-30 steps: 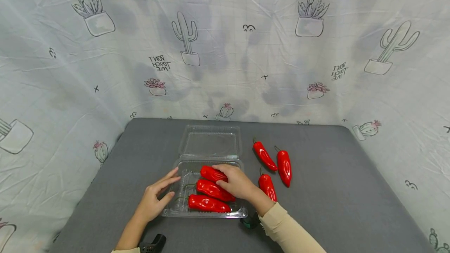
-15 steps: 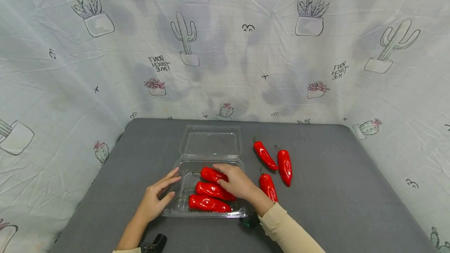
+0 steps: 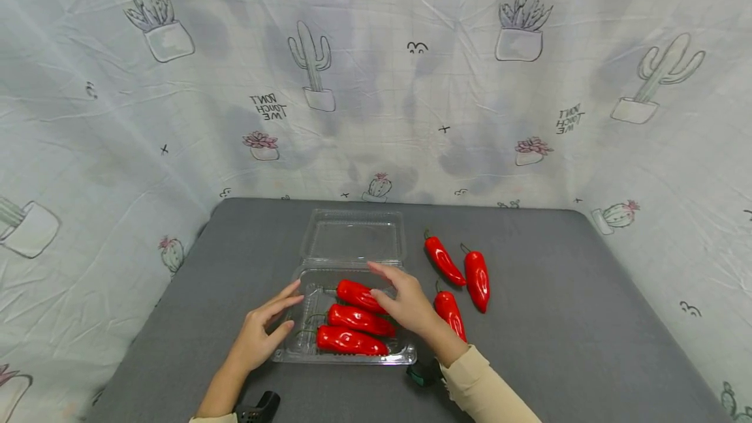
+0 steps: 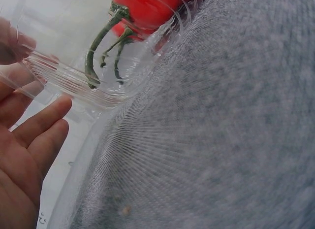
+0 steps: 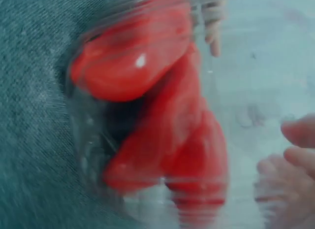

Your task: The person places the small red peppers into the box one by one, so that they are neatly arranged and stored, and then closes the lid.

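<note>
Three red peppers lie side by side in a clear plastic clamshell box [image 3: 341, 360], stems to the left: a front pepper [image 3: 352, 341], a middle pepper [image 3: 361, 320] and a back pepper [image 3: 356, 294]. My right hand [image 3: 408, 305] hovers over the right end of the back pepper, thumb and fingers spread apart with nothing held. At the box's left side my left hand [image 3: 258, 331] has its fingers extended, fingertips right at the wall. Green stems [image 4: 96, 47] show through the plastic in the left wrist view. The right wrist view is blurred.
The clear lid [image 3: 355, 234] lies folded back behind the box. To the right on the grey table [image 3: 558, 318] are three more peppers: one at the back [image 3: 443, 260], one farther right [image 3: 477, 279], and a nearer one [image 3: 449, 312] partly hidden by the right forearm.
My right hand has let go of the back pepper, spreading its fingers and shifting slightly right. The pepper stays in the box, a little lower in view. My left hand keeps its place.
</note>
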Tool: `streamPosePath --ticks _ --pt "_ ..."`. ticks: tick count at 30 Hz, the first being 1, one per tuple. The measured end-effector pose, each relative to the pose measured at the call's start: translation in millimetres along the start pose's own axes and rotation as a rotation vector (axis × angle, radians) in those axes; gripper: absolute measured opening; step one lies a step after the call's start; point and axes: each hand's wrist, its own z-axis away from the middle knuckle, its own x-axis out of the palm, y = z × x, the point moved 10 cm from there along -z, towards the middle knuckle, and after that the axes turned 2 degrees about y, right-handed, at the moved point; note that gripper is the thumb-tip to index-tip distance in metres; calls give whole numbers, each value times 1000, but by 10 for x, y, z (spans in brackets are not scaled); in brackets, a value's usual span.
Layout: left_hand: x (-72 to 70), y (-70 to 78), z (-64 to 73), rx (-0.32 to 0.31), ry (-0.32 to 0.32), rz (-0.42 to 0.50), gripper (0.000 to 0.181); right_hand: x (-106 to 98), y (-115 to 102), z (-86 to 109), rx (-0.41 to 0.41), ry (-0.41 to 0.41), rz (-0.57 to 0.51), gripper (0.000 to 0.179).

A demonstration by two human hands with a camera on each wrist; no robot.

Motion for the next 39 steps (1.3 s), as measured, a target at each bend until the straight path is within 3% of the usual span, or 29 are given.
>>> streamPosePath --ticks 9,22,30,39 --pt "-71 363 -104 32 39 15 38 -423 -36 91 3 106 -43 52" --pt "-72 376 -107 36 20 30 38 -1155 -198 296 106 265 -11 50" --pt "-88 367 -103 24 36 22 38 -1438 158 524 163 370 5 49" --pt "-5 10 19 6 17 -29 44 -1537 836 818 340 414 30 53"
